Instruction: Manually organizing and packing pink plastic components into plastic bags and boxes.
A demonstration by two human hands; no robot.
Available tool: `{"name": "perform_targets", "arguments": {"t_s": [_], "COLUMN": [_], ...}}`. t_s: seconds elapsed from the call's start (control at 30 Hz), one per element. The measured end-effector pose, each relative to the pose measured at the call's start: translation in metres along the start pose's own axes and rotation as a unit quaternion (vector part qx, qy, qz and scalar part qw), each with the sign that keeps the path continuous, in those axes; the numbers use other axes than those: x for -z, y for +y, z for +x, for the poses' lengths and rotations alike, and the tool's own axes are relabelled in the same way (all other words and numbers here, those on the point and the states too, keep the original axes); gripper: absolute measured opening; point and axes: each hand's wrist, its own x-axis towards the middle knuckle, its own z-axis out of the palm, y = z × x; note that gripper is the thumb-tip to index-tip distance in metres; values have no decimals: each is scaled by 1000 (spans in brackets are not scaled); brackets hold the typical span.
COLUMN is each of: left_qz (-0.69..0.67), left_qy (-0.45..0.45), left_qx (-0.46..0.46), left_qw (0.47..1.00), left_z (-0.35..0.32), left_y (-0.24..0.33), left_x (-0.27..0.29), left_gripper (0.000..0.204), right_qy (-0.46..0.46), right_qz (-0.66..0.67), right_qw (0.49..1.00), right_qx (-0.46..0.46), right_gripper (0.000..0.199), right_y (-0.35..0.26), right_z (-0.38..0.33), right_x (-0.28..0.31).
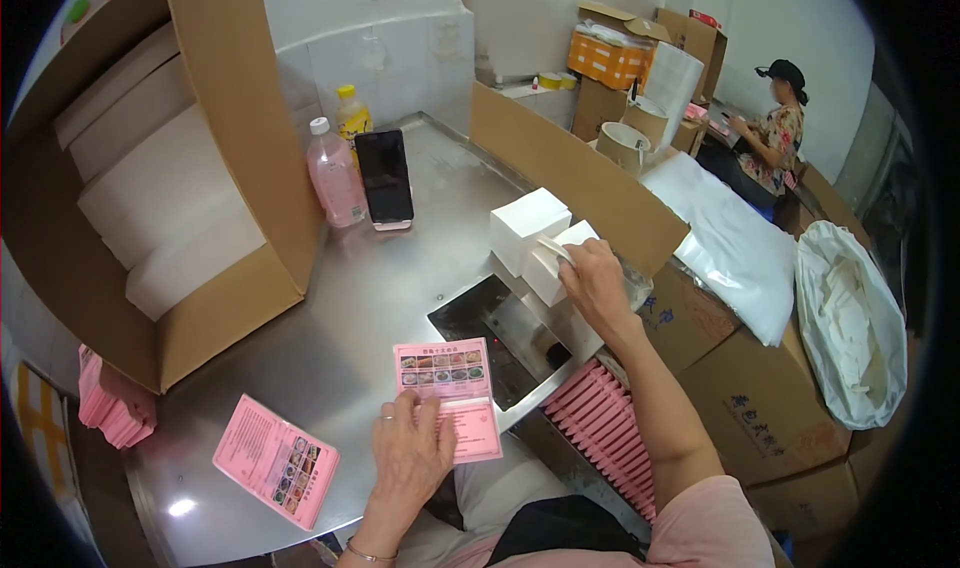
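Observation:
A pink printed card with rows of small food pictures lies unfolded at the table's front edge. My left hand rests on its lower half, fingers apart and lying over the paper. To the right, my right hand reaches over two white blocks that look like stacks of slips or small boxes. Its fingers pinch a thin white slip above the nearer white stack. The other white stack stands just behind. Further left lies a pile of similar pink cards.
A large open carton holding white packs stands left. A phone leans near a pink bottle. A dark rectangular opening cuts the metal table; pink packets fill a container below right. Another person sits far right.

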Motion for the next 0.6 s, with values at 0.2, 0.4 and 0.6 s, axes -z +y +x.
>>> {"name": "perform_targets", "arguments": {"t_s": [0.2,0.4,0.6], "left_qz": [5,9,-54], "left_qy": [1,-23,-81], "left_qx": [5,-9,52], "left_qw": [1000,1000,994], "left_z": [-1,-1,-13], "left_y": [-1,1,-13], "left_x": [-3,-2,25], "left_gripper": [28,30,57], "right_qy": [47,124,-77], "right_qz": [1,-58,99], "right_qw": [999,990,916], "right_qx": [3,30,381], "right_gripper": [17,31,35], "right_y": [2,-4,-131], "right_z": [-1,-8,-118], "right_x": [-3,-12,-16]}}
